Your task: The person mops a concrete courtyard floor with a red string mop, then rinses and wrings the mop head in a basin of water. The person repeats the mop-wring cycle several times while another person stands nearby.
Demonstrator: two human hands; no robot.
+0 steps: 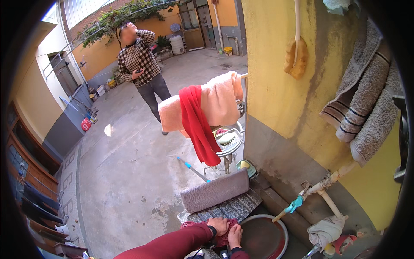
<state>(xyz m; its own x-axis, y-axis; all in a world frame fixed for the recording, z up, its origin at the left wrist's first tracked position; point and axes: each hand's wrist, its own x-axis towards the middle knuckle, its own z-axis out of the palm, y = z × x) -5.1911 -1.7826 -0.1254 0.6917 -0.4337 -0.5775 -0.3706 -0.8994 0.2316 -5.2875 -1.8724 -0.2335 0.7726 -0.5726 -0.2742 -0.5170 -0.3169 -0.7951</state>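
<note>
My left hand, with a dark band on its wrist, presses on a wet-looking dark pink cloth. Beside it, my right hand grips the same cloth with curled fingers. The cloth lies bunched at the lower end of a ridged stone washboard slab. Right of my hands is a round basin holding dark, reddish-brown water. A tap with a teal handle reaches over the basin's rim. My palms and part of the cloth are hidden.
A grey towel drapes over the slab's far end. Beyond stand a soap dish and a washstand hung with peach and red cloths. A pole lies behind. A person stands in the courtyard. A wall rises right.
</note>
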